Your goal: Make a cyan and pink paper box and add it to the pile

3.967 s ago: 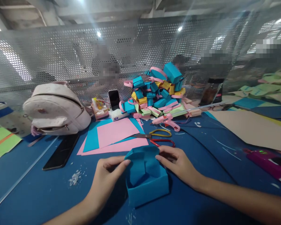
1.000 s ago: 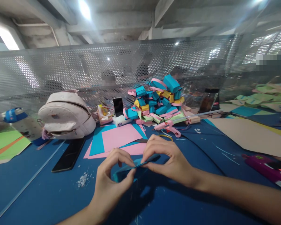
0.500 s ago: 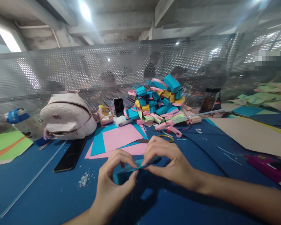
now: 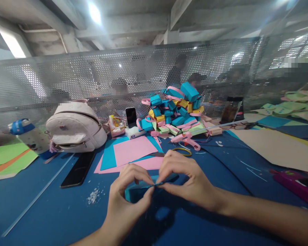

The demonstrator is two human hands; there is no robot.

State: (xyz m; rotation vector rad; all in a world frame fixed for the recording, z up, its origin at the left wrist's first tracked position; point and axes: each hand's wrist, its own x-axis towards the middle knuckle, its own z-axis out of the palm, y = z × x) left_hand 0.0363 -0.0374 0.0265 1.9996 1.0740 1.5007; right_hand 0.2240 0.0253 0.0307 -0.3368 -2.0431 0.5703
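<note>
Both hands pinch the near edge of a folded blue paper box (image 4: 131,193) just above the blue table. My left hand (image 4: 129,194) has its thumb and index finger closed on that edge, left of the middle. Right beside it, my right hand (image 4: 184,177) pinches the same edge, the fingertips of the two hands almost touching. Much of the box is hidden behind the fingers. Beyond the hands lie pink paper sheets (image 4: 133,150) over blue ones, scissors with a yellow handle (image 4: 186,151) and a pink glue gun (image 4: 186,138).
A heap of blue, yellow and pink paper boxes (image 4: 178,118) stands at the back. To the left are a white backpack (image 4: 75,128), a bottle (image 4: 28,136) and a black phone (image 4: 78,171). A magenta device (image 4: 295,184) and a beige sheet (image 4: 274,147) lie on the right.
Both hands keep their pinch on the blue paper box, with only a slight shift of the fingertips. The whole view has moved a little. A person behind the screen has shifted right.
</note>
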